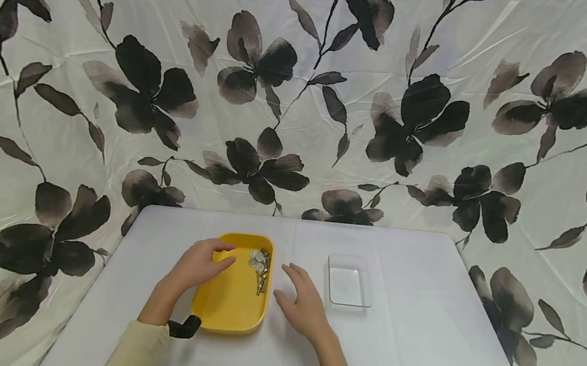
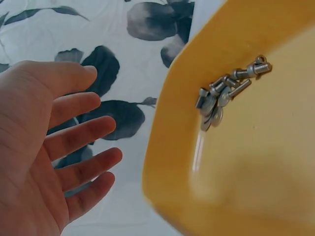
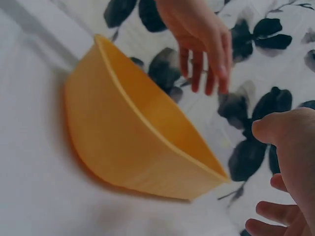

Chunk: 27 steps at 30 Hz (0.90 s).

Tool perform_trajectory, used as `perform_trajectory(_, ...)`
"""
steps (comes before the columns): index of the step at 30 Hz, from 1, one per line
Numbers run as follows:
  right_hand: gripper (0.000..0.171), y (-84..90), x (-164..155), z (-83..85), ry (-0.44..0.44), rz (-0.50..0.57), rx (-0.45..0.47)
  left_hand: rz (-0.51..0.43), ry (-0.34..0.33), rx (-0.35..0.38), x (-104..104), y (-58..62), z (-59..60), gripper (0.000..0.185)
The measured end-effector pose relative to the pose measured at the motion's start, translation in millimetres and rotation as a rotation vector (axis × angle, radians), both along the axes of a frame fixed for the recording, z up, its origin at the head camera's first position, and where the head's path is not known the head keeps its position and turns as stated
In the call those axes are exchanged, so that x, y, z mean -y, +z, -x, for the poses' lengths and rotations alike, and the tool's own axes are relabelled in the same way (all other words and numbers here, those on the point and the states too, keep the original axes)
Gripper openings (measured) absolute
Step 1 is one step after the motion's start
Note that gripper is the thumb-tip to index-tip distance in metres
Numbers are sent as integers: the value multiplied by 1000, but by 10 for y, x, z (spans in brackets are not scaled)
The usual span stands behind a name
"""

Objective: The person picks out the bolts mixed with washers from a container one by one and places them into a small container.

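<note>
The left hand (image 1: 201, 263) has its fingers (image 2: 81, 132) loosely spread and nearly straight, holding nothing; they hover over the near-left part of the yellow tray (image 1: 227, 308). Just beyond those fingertips, a small heap of metal screws (image 1: 259, 265) lies against the tray's far right wall. The right hand (image 1: 301, 302) is also relaxed and empty, fingers (image 1: 295, 273) slightly parted, just right of the tray. Further right sits a clear plastic box (image 1: 349, 281) on the white table (image 1: 417, 342).

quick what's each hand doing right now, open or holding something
Left hand: open, fingers relaxed over the yellow tray, holding nothing.
Right hand: open, beside the tray on the table, holding nothing.
</note>
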State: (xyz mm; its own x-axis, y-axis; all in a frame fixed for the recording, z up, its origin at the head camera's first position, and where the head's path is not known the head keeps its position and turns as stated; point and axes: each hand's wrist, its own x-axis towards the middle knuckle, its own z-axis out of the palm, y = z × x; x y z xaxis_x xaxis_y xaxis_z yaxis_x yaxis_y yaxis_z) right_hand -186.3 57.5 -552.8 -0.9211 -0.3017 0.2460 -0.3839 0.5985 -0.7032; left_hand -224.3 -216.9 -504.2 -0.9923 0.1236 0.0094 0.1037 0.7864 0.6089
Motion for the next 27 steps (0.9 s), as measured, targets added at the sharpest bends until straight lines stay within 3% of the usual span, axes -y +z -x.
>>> perform_trajectory(10,62,-217,211,-23,31,88,98,-69,-64,-32,-155,-244,432,35)
perform_trajectory(15,63,-271,254,-16,66,184,126,-57,-55,-27,-264,-334,597,32)
perform_trajectory(22,61,-354,347,-74,59,225,183,13,-23,-63,-381,-501,685,32)
perform_trajectory(27,60,-414,398,-138,38,287,221,17,14,-41,-452,-656,696,36)
